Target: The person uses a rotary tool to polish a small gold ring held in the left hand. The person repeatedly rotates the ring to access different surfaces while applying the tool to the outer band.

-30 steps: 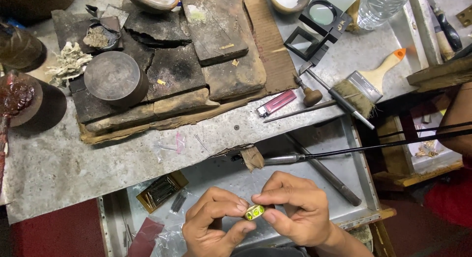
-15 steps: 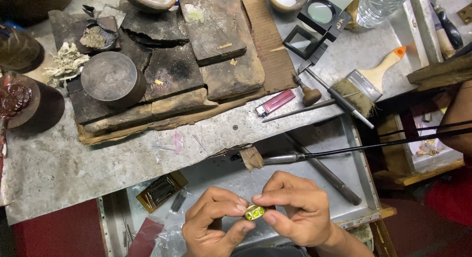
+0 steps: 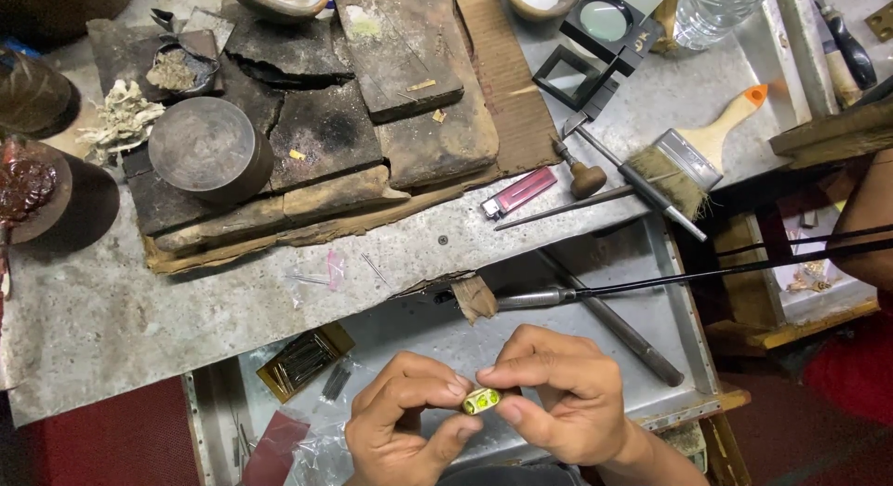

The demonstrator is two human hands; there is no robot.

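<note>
A small gold ring (image 3: 481,401) set with a yellow-green stone is pinched between both hands, low in the view, just above the open metal drawer (image 3: 595,291) of a jeweller's bench. The left hand (image 3: 406,430) closes thumb and forefinger on one side of the ring; the right hand (image 3: 556,404) closes thumb and forefinger on the other. Both grips are narrow and tight, with the stone turned up toward the wearer's eyes, a hold that suits close inspection.

Holding it over the drawer makes sense, since anything that slips would likely land in the tray and not on the floor. In that drawer, beyond the ring, lies a steel handpiece (image 3: 530,299) on a long black cable, beside a worn wooden peg (image 3: 474,297) jutting from the bench edge. Left of the ring in the drawer sits a small box of thin steel tools (image 3: 302,359).

Further beyond the ring, on the bench top, are charred soldering blocks (image 3: 372,114) with a round metal block (image 3: 206,156) on them. Beyond and right of the ring lie a pink lighter (image 3: 518,192), a wooden-handled graver (image 3: 581,174), a flat paintbrush (image 3: 693,160), a folding magnifier (image 3: 595,39) and a clear plastic bottle (image 3: 716,12), all within arm's reach.
</note>
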